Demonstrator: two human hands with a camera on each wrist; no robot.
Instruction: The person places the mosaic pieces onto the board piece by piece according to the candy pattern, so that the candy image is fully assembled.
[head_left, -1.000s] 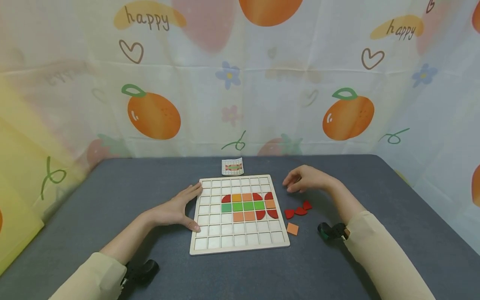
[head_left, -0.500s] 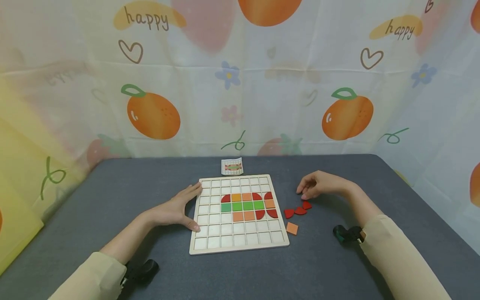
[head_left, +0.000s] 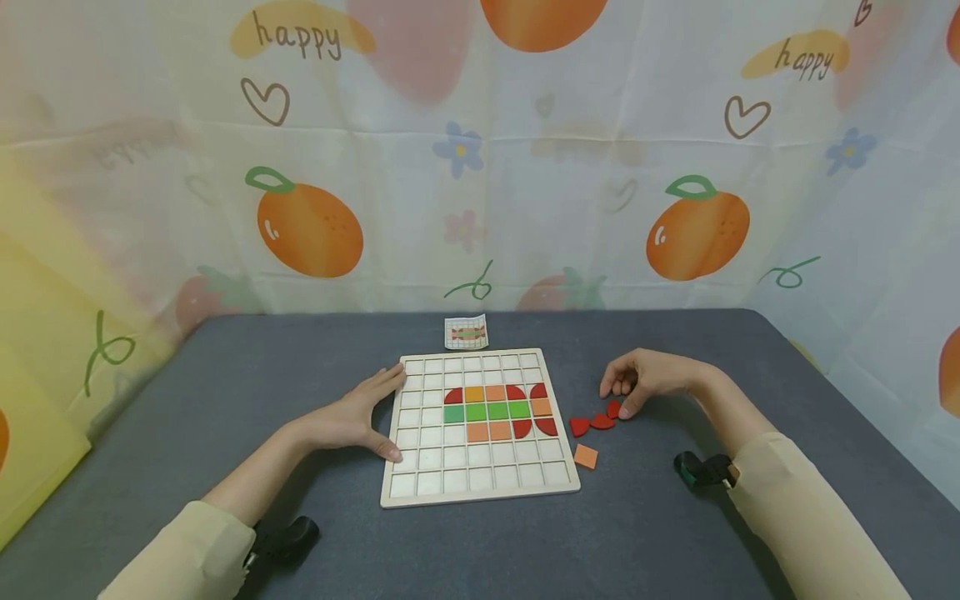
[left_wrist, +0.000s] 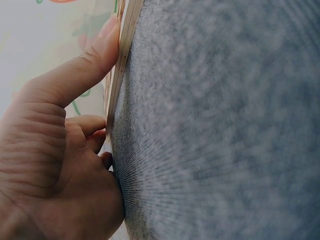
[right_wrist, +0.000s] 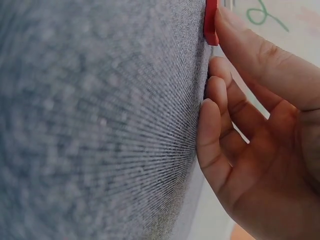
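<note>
My left hand (head_left: 348, 417) rests at the left edge of a pale wooden grid board (head_left: 431, 483), thumb on its lower-left rim and fingers further up; in the left wrist view the thumb (left_wrist: 97, 55) lies against the board's edge (left_wrist: 121, 65). Red quarter-round, orange, yellow and green tiles fill several of its cells. To the right, my right hand (head_left: 652, 379) is low over the table, its thumb on a red tile (head_left: 613, 409). In the right wrist view the thumb tip meets this red tile (right_wrist: 210, 22), while the other fingers, loosely bent, rest near the cloth.
Two more red tiles (head_left: 591, 424) and an orange square tile (head_left: 586, 456) lie just right of the board. Behind the board lies a small pattern card (head_left: 466, 332). A printed curtain (head_left: 480, 167) stands behind the dark grey table (head_left: 315, 517).
My right hand has moved right and nearer to me, down to the rightmost red tile, which its thumb now touches. My left hand stays at the board's edge.
</note>
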